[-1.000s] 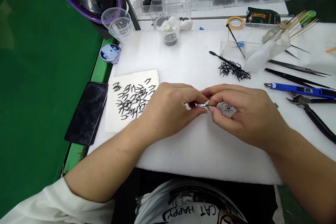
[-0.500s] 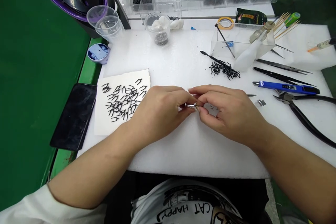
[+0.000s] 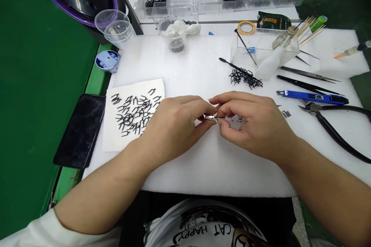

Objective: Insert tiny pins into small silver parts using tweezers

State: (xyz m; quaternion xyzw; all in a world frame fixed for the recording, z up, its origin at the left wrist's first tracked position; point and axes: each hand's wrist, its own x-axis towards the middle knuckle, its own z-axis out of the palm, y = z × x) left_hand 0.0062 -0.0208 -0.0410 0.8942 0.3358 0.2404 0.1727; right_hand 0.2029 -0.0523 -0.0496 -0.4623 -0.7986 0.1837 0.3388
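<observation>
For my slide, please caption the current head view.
Left hand pinches a metal piece, right hand a thin dark piece, beside a card of black forked parts.

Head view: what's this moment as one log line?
left hand: holds metal piece | right hand: holds black piece | black forks: on white card

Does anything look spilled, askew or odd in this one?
The phone juts past the left edge of the white table, across the green rail, so it looks poorly supported. Dark bits lie scattered by the right hand, perhaps scraps.
</observation>
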